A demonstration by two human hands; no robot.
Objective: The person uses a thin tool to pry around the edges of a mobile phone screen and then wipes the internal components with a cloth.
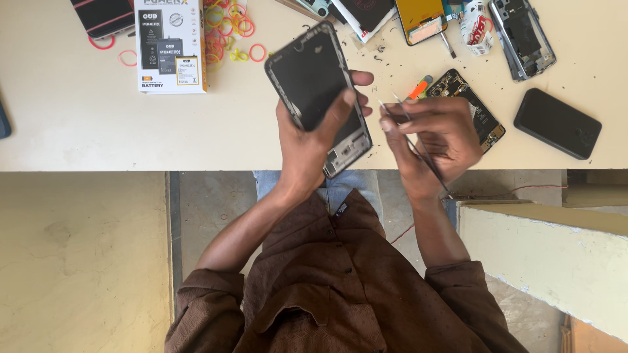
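Observation:
My left hand (313,145) grips an opened black phone frame (313,78), held tilted above the near edge of the cream table (98,131); my thumb lies across its inner side. Just to its right, my right hand (437,136) pinches thin metal tweezers (400,111) whose tips point up and to the left, close to the phone frame but apart from it. Both hands hover over the table edge and my lap.
On the table lie a white battery box (170,46), coloured rubber bands (226,29), a black phone (557,123), an opened phone with its circuit board showing (476,111), another phone chassis (522,36), an orange screen part (420,18). A low wall (543,255) stands at right.

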